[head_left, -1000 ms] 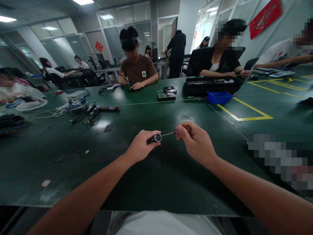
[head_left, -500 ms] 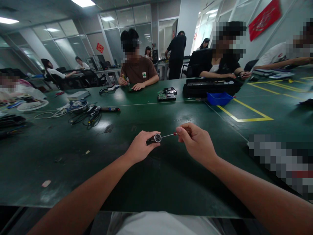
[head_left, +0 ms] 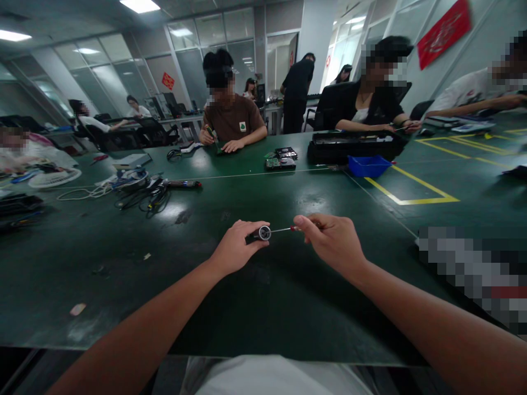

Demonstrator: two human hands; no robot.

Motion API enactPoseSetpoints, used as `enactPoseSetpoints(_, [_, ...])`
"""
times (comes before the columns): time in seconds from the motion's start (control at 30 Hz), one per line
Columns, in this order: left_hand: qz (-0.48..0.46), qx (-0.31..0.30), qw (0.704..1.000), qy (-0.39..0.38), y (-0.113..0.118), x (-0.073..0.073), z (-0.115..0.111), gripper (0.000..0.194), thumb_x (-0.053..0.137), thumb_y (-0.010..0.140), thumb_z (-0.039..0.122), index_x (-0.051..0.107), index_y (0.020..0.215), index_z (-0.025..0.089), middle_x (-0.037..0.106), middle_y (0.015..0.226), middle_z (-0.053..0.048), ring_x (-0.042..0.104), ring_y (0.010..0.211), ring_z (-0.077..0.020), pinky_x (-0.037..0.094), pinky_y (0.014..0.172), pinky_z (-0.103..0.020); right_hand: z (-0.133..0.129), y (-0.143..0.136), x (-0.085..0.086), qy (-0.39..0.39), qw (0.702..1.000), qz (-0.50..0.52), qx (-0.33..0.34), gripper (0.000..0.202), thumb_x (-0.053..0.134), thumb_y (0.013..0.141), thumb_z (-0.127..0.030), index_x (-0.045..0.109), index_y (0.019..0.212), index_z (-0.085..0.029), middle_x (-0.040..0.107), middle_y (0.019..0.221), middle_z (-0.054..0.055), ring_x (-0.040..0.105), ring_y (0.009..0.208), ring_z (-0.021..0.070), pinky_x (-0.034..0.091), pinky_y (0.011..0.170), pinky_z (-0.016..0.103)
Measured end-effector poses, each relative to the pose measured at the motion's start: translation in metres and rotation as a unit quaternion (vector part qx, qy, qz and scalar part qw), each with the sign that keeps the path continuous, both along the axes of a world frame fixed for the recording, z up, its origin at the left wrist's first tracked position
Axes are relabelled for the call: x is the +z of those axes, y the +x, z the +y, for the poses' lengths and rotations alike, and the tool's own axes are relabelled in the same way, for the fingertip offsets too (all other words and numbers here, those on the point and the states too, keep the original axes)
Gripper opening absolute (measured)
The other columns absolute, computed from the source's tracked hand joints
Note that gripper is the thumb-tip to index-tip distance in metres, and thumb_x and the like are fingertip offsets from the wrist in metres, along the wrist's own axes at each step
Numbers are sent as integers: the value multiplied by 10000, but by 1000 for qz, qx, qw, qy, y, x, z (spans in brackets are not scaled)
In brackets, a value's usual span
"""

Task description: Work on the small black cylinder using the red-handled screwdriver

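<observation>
My left hand is closed around a dark cylindrical part with a pale ring at its open end, which faces right. A screwdriver with a thin metal shaft and a reddish handle is gripped in my right hand. Its shaft points left, and the tip reaches the ringed opening; how deep it sits inside I cannot tell. Both hands are just above the green table, and my right fingers cover most of the handle.
Tangled cables and a rod-shaped device lie at the left. Circuit-board drives, a blue tray and a long black housing are across the table. A person in brown works opposite. A blurred-out object lies right.
My right hand has turned slightly about the screwdriver handle, its thumb and fingers shifting a little. My left hand and the cylindrical part stay nearly still.
</observation>
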State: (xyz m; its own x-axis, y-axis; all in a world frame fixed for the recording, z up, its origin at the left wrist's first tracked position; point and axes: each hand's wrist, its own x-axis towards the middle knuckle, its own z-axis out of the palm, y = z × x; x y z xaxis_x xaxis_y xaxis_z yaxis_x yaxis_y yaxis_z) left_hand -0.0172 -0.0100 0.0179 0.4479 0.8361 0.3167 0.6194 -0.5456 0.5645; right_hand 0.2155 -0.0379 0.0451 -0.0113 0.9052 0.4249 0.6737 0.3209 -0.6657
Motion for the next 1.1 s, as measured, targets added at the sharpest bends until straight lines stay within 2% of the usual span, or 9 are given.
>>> enactPoseSetpoints(0.1, [-1, -8, 1000, 5, 0, -1, 0, 386, 726, 864, 271, 642, 1241, 285, 708, 1143, 1, 619, 1006, -207, 429, 938, -368, 0, 2, 1, 11, 999, -36, -12, 627, 464, 917, -650, 704, 560, -193, 495, 398, -15, 457, 386, 111, 279, 448, 270])
enactPoseSetpoints(0.23, [-1, -13, 1000, 4, 0, -3, 1, 390, 731, 861, 269, 642, 1240, 288, 703, 1168, 7, 613, 1015, -207, 429, 911, -358, 1, 2, 0, 30, 997, -66, -6, 528, 529, 911, -604, 718, 637, -194, 532, 441, -16, 490, 415, 121, 310, 472, 272])
enactPoseSetpoints(0.33, [-8, -2, 1000, 2, -1, -4, 2, 405, 734, 856, 249, 638, 1247, 292, 707, 1148, 9, 611, 1011, -206, 430, 910, -355, -1, -1, 0, 38, 997, -58, 27, 356, 578, 921, -494, 700, 786, -188, 649, 585, 5, 572, 494, 138, 382, 510, 269])
enactPoseSetpoints(0.47, [-10, 2, 1000, -2, -2, -5, 3, 412, 732, 858, 254, 636, 1256, 297, 705, 1149, 4, 605, 1014, -212, 433, 898, -358, -5, -1, 3, 50, 990, -64, 117, 151, 555, 938, -311, 644, 978, -195, 726, 849, 49, 673, 729, 178, 483, 657, 288])
enactPoseSetpoints(0.67, [2, -2, 1000, -8, 0, -1, 2, 379, 722, 864, 247, 651, 1236, 280, 711, 1143, -5, 612, 995, -213, 431, 906, -371, -5, 0, 5, 22, 988, -98, 118, 313, 401, 1022, -363, 665, 966, -203, 696, 725, 18, 618, 572, 154, 417, 566, 288])
enactPoseSetpoints(0.77, [7, -9, 1000, -5, 1, -2, 2, 369, 725, 863, 252, 656, 1225, 276, 711, 1153, -4, 610, 1013, -217, 423, 920, -379, -7, -1, 4, 35, 985, -100, 138, 258, 429, 1007, -286, 605, 1172, -192, 716, 824, 33, 633, 633, 158, 442, 614, 292])
enactPoseSetpoints(0.83, [7, -9, 1000, -5, 0, -3, 3, 372, 733, 857, 255, 657, 1220, 278, 713, 1148, 1, 609, 1012, -217, 422, 917, -377, -9, -2, 5, 53, 980, -107, 157, 298, 468, 981, -245, 546, 1260, -176, 704, 871, 49, 643, 710, 172, 462, 661, 302])
enactPoseSetpoints(0.9, [6, -2, 1000, -5, 0, -4, 4, 384, 733, 856, 258, 653, 1230, 284, 713, 1143, 1, 609, 1006, -217, 427, 906, -374, -11, -3, 6, 60, 978, -113, 163, 304, 472, 978, -245, 539, 1264, -166, 691, 883, 59, 648, 769, 189, 470, 694, 315])
enactPoseSetpoints(1.1, [7, -8, 1000, -4, 0, -3, 2, 383, 724, 863, 264, 651, 1238, 294, 713, 1136, 8, 610, 988, -208, 435, 913, -368, -10, -3, 8, 18, 986, -100, 135, 281, 379, 1032, -310, 602, 1162, -198, 706, 812, 33, 635, 630, 165, 433, 598, 299])
